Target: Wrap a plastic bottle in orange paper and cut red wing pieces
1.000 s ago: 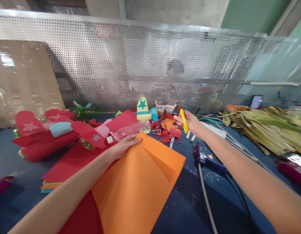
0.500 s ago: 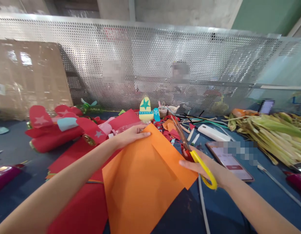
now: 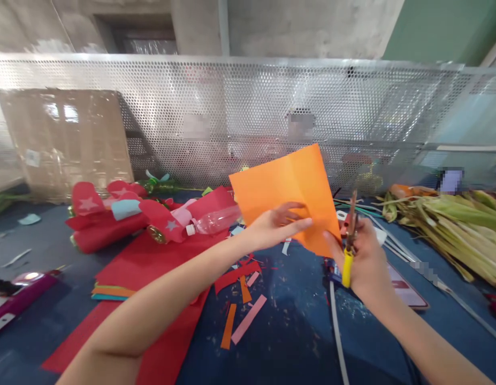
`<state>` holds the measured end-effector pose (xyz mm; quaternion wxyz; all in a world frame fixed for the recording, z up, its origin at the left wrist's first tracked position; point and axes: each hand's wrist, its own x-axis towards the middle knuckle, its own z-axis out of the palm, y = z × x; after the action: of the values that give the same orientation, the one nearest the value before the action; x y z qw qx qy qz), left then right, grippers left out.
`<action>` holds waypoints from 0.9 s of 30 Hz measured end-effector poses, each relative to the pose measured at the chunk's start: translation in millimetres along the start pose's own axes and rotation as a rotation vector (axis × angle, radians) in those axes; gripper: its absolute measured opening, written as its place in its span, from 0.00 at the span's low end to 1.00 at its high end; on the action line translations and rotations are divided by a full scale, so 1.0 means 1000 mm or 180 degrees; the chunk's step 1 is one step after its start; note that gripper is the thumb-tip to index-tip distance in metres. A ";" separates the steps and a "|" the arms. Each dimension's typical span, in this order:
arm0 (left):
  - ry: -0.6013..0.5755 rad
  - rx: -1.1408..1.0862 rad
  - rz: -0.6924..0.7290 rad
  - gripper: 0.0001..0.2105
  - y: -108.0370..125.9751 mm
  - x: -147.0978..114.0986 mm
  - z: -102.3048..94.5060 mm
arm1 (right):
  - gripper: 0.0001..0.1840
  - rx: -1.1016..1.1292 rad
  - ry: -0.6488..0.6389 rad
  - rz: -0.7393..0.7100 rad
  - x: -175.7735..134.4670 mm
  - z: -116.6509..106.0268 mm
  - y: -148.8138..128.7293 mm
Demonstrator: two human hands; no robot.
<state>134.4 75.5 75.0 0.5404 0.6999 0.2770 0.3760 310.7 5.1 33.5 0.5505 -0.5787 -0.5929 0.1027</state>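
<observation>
An orange paper sheet is raised and tilted above the table. My left hand lies in front of its near face with the fingers apart; whether they press on the paper I cannot make out. My right hand holds scissors with yellow on the handle, blades pointing up, while its thumb rests at the sheet's lower right corner. Red paper sheets are stacked at the left under my left forearm, with orange and blue edges showing below them.
Paper scraps lie on the blue tabletop. Red star-marked paper crafts and a clear bottle stand behind the stack. A phone, a white cable and corn husks are at right. A perforated metal panel closes off the back.
The orange sheet has been lifted, turned and moved up and to the right, baring scraps beneath. My left hand has shifted from its top corner to its face. The scissors now point upright.
</observation>
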 end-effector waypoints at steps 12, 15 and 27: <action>0.0093 -0.1708 -0.0601 0.20 -0.050 0.000 -0.024 | 0.17 -0.0067 -0.0951 0.0346 -0.008 0.015 -0.019; 0.0405 -0.1529 -0.1062 0.17 -0.071 -0.019 -0.045 | 0.24 0.1044 -0.1531 0.1133 -0.017 0.032 -0.007; 0.1506 -0.1397 -0.1322 0.02 -0.068 -0.033 -0.084 | 0.36 0.2972 -0.2914 0.2984 -0.040 0.027 -0.016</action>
<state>47.6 112.8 13.4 0.6632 0.3904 0.4429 0.4600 269.2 -18.1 14.1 0.3376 -0.3780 -0.3508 0.7875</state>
